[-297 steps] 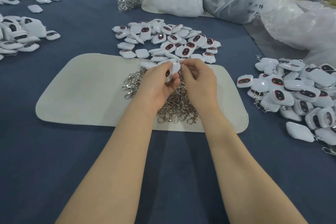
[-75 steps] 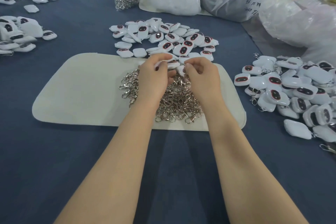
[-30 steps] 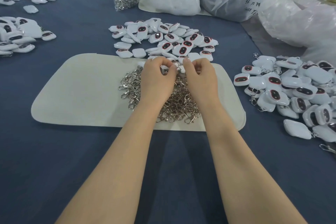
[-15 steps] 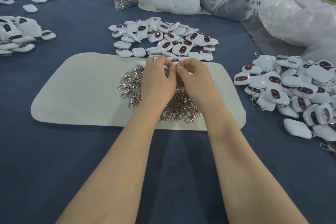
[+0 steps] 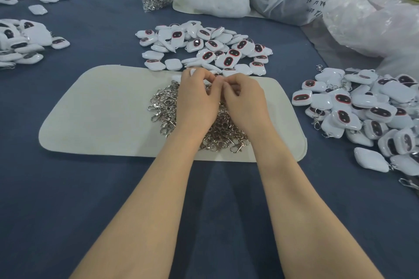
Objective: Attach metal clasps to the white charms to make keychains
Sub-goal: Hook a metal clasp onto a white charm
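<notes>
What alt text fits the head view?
The left hand and right hand meet with fingertips pinched, what they hold hidden, above a heap of metal clasps on a cream mat. Piles of white charms lie beyond and to the right on the blue table.

Item pinched btwn left hand [image 5: 196,103] & right hand [image 5: 246,105] is hidden; charm pile [image 5: 371,108] at 3 o'clock is cut by edge.

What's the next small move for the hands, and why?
Likely hook a clasp onto the white charm: left hand and right hand meet fingertip to fingertip above the clasp pile, the charm showing past the left one. What the right pinches is hidden, so linkage is unclear.
</notes>
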Demonstrator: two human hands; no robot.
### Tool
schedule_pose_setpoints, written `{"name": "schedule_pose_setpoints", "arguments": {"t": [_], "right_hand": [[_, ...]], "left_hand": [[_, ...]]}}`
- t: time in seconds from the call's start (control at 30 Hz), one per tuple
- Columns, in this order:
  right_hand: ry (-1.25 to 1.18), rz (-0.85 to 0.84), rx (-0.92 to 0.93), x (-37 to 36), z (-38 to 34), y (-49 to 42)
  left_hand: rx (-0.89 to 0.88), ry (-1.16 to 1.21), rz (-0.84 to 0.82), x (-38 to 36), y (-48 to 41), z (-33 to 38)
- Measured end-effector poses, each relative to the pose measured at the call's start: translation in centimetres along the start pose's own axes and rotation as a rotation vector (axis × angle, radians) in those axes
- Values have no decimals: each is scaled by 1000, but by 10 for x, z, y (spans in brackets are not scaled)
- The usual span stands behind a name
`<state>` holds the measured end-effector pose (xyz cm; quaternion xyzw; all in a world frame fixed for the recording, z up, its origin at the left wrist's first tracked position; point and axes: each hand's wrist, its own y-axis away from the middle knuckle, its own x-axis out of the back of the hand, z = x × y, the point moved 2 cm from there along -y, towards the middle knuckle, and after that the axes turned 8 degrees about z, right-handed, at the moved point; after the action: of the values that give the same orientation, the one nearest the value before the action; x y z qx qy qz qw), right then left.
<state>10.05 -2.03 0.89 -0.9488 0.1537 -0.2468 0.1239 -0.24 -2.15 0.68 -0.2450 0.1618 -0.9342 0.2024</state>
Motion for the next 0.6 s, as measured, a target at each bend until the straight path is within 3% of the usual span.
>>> {"name": "schedule_pose_setpoints", "arguments": {"t": [0.27,0.47,0.6], "right_hand": [[-47,2,-62,-1,5,-4],[36,0,58,-3,4,0],[-50,15,62,-2,0,1]], "left_hand": [[-8,-23,-42,-2,-1,-2],[29,-14,-22,-1,-2,-3],[32,-12,-16,0,-2,-3]]}}
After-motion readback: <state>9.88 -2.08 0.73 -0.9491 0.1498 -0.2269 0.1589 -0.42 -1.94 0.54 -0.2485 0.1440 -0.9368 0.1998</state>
